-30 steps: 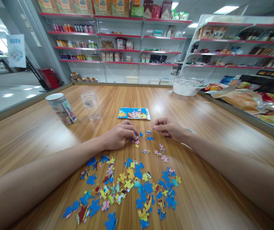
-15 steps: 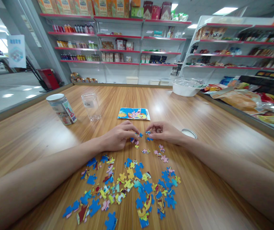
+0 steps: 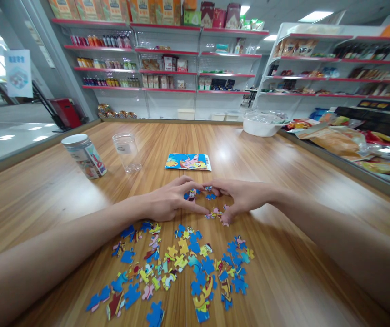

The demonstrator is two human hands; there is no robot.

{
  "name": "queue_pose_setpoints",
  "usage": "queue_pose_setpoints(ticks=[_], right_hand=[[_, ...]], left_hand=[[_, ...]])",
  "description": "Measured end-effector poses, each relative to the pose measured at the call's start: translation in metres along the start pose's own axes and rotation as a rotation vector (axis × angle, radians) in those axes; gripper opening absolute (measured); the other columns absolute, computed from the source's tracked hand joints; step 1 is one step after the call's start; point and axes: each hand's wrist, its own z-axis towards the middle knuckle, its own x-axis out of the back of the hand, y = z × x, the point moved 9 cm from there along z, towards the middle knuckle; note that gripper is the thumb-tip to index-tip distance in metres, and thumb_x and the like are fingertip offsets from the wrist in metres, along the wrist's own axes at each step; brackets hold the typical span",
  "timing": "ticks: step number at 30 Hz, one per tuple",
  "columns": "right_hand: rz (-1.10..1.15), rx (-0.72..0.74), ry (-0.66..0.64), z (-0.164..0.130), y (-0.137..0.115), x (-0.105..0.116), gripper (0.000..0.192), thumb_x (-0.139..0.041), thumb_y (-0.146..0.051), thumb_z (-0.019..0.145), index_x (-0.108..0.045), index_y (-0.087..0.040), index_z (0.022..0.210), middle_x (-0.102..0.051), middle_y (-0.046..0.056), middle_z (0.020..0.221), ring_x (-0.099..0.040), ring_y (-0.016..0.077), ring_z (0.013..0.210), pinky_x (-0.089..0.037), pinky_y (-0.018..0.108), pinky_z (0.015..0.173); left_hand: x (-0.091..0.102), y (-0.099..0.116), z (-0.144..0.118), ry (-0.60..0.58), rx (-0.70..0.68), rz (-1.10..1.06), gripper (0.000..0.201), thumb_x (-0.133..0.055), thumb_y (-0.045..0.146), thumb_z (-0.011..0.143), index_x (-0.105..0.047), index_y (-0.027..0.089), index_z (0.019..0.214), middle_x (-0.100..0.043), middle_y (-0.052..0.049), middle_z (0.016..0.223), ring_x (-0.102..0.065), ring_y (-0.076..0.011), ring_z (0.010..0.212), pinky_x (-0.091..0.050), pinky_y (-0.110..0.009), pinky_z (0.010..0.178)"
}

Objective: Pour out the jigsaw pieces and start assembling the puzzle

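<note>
Both hands curve around a small group of jigsaw pieces in the middle of the table. My left hand (image 3: 172,199) is open, thumb and index finger spread, with the thumb tip at the edge of some pink and yellow pieces (image 3: 214,213). Facing it, my right hand (image 3: 247,196) has its fingers apart; its thumb rests on a pink piece and its fingertips reach a small blue piece (image 3: 208,188). Another blue piece (image 3: 211,196) lies between the hands. Closer to me spread many loose pieces (image 3: 181,261), mostly blue and yellow. Beyond the hands lies a cartoon picture card (image 3: 188,162).
To the left stand a lidded jar (image 3: 85,156) with a printed label and a clear plastic jar (image 3: 127,153). A white basin (image 3: 261,125) sits at the far right, beside packaged snacks (image 3: 338,138). Stocked shelves (image 3: 167,70) line the back.
My right hand has spread its thumb and brought pink pieces left, beside the pink-yellow piece. My left thumb has stretched out towards them. The round lid is now hidden behind my right arm.
</note>
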Motion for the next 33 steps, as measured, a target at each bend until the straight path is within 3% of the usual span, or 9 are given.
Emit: queue_pose_setpoints(ticks=[4, 8, 12, 16, 19, 24, 28, 30, 33], right_hand=[[-0.004, 0.061, -0.023, -0.004, -0.008, 0.001, 0.108, -0.092, -0.038, 0.05, -0.045, -0.022, 0.145, -0.056, 0.009, 0.133, -0.054, 0.0277, 0.117, -0.046, 0.034, 0.097], [-0.02, 0.078, 0.014, -0.004, -0.009, 0.004, 0.101, -0.086, -0.029, 0.059, -0.04, -0.023, 0.149, -0.055, 0.01, 0.137, -0.054, 0.028, 0.119, -0.044, 0.037, 0.102], [-0.056, 0.062, 0.01, 0.0, -0.007, -0.002, 0.093, -0.081, -0.045, 0.07, -0.039, -0.02, 0.149, -0.053, 0.012, 0.141, -0.052, 0.03, 0.125, -0.042, 0.041, 0.105], [-0.215, -0.132, 0.252, 0.007, 0.003, 0.001, 0.091, -0.072, -0.067, 0.071, -0.047, -0.017, 0.143, -0.054, 0.018, 0.138, -0.053, 0.0374, 0.123, -0.044, 0.05, 0.101], [-0.279, -0.207, 0.332, 0.009, 0.006, -0.002, 0.084, -0.069, -0.065, 0.075, -0.048, -0.017, 0.141, -0.057, 0.019, 0.133, -0.058, 0.0368, 0.114, -0.046, 0.05, 0.095], [-0.253, -0.173, 0.335, 0.009, 0.012, 0.0, 0.074, -0.072, -0.045, 0.078, -0.049, -0.014, 0.141, -0.067, 0.011, 0.098, -0.061, 0.0224, 0.081, -0.046, 0.035, 0.072], [-0.117, -0.128, 0.585, 0.0, 0.014, 0.015, 0.035, -0.062, -0.043, 0.088, -0.069, -0.013, 0.105, -0.047, -0.003, 0.056, -0.042, 0.0112, 0.05, -0.032, 0.027, 0.051], [-0.102, -0.072, 0.735, -0.008, 0.01, 0.021, 0.029, -0.055, -0.039, 0.093, -0.069, -0.014, 0.086, -0.04, -0.005, 0.05, -0.036, 0.009, 0.046, -0.028, 0.025, 0.047], [-0.22, 0.134, 0.839, -0.016, -0.008, 0.023, 0.024, -0.05, -0.026, 0.095, -0.067, -0.014, 0.083, -0.049, -0.004, 0.053, -0.038, 0.007, 0.045, -0.029, 0.023, 0.046]], left_hand=[[0.0, 0.0, 0.0, -0.003, 0.011, -0.01, 0.055, -0.057, 0.005, 0.086, -0.062, 0.041, 0.128, -0.044, -0.007, 0.143, -0.041, -0.0299, 0.125, -0.042, -0.053, 0.106], [0.0, -0.001, 0.0, 0.017, 0.027, -0.02, 0.062, -0.059, 0.001, 0.081, -0.06, 0.039, 0.13, -0.044, -0.007, 0.143, -0.04, -0.0308, 0.127, -0.041, -0.055, 0.107], [0.01, -0.007, -0.002, 0.159, 0.071, -0.033, 0.06, -0.051, -0.002, 0.079, -0.059, 0.027, 0.131, -0.051, -0.012, 0.132, -0.045, -0.0282, 0.122, -0.044, -0.052, 0.104], [0.017, -0.02, -0.008, 0.306, 0.173, -0.026, 0.053, -0.044, -0.007, 0.074, -0.064, 0.019, 0.115, -0.055, -0.01, 0.114, -0.051, -0.0237, 0.112, -0.047, -0.045, 0.098], [0.016, -0.028, -0.011, 0.342, 0.233, -0.013, 0.046, -0.045, -0.005, 0.076, -0.064, 0.019, 0.109, -0.054, -0.008, 0.107, -0.053, -0.0219, 0.105, -0.048, -0.041, 0.093], [0.019, -0.034, -0.014, 0.385, 0.3, 0.012, 0.036, -0.045, -0.003, 0.073, -0.063, 0.016, 0.099, -0.052, -0.006, 0.09, -0.054, -0.0184, 0.085, -0.049, -0.031, 0.075], [0.028, -0.034, -0.018, 0.453, 0.358, 0.027, 0.023, -0.045, 0.0, 0.072, -0.058, 0.015, 0.081, -0.057, -0.004, 0.08, -0.055, -0.0156, 0.073, -0.045, -0.026, 0.066], [0.031, -0.035, -0.02, 0.486, 0.389, -0.012, 0.02, -0.046, 0.0, 0.07, -0.058, 0.015, 0.072, -0.057, -0.001, 0.069, -0.053, -0.0127, 0.064, -0.042, -0.023, 0.06], [0.03, -0.051, -0.026, 0.497, 0.549, -0.192, 0.02, -0.046, 0.0, 0.068, -0.06, 0.013, 0.064, -0.054, 0.003, 0.057, -0.048, -0.0081, 0.053, -0.036, -0.019, 0.053]])
